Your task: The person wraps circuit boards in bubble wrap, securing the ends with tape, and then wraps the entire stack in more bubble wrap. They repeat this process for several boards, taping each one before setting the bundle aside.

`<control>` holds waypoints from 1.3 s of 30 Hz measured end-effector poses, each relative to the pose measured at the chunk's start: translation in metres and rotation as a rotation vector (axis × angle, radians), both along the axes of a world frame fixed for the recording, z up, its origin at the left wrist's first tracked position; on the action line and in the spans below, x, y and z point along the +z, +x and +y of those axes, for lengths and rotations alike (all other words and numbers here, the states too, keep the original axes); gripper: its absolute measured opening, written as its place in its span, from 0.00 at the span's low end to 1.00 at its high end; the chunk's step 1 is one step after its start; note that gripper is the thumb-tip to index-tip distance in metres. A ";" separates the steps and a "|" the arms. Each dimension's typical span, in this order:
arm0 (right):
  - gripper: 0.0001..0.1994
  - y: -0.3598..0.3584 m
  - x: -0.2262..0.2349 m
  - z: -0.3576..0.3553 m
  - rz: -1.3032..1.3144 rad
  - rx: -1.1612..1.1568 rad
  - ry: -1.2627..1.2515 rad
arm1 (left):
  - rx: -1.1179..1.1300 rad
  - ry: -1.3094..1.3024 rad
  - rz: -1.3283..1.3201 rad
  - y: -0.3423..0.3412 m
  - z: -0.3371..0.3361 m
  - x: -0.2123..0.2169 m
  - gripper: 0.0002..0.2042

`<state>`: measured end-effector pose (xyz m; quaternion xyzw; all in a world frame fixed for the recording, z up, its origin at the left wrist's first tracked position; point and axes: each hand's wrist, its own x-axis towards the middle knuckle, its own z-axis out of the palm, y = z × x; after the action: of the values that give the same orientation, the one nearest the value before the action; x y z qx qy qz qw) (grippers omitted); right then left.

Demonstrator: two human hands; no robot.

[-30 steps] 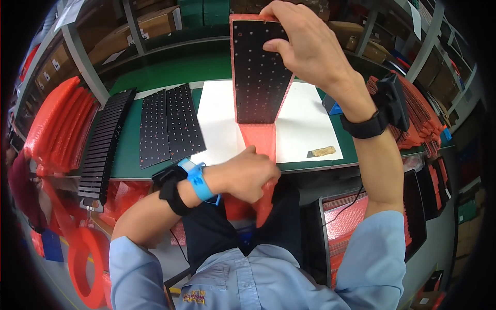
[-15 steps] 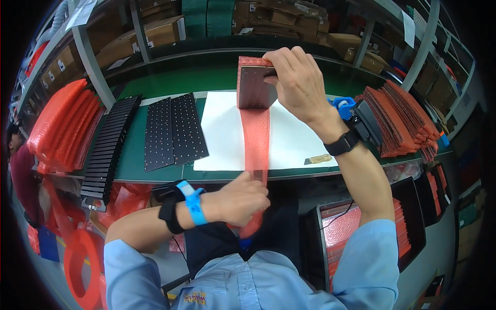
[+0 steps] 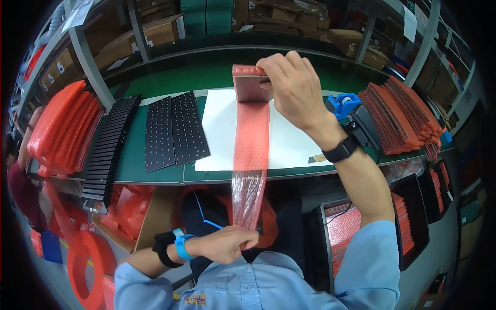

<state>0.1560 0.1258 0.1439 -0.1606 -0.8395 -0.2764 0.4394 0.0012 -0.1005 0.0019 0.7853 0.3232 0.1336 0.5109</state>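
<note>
My right hand (image 3: 294, 90) pinches the upper edge of a dark flat panel (image 3: 253, 91), which stands upright with red bubble wrap along its back and top. From the panel's foot a strip of red bubble wrap (image 3: 251, 137) runs over the white sheet (image 3: 217, 124) and down past the bench edge. Close to my body my left hand (image 3: 225, 244) is closed on the strip's lower part, holding it stretched. The rest of the strip hangs behind that hand, partly hidden. Left of the sheet lie two black panels (image 3: 178, 129) with rows of small dots.
A black slotted rack (image 3: 111, 150) and a stack of red-wrapped packs (image 3: 64, 129) stand left. Right are a blue tape dispenser (image 3: 345, 105), more wrapped packs (image 3: 395, 118), and a black bin (image 3: 411, 222) below. A small yellowish piece (image 3: 319, 158) lies on the sheet. A red roll (image 3: 85, 268) sits lower left.
My left hand has moved down toward my body, drawing the bubble wrap out longer and tauter. My right hand and the panel have shifted slightly left and lower.
</note>
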 end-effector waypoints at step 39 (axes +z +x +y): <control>0.26 0.027 -0.115 -0.049 -0.182 0.112 -0.529 | 0.382 1.017 -0.201 0.031 0.085 -0.040 0.19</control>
<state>0.1830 0.0767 0.0287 -0.1973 -0.9260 -0.0365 0.3197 0.0327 -0.0157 -0.0385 0.8439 0.3042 0.4374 0.0625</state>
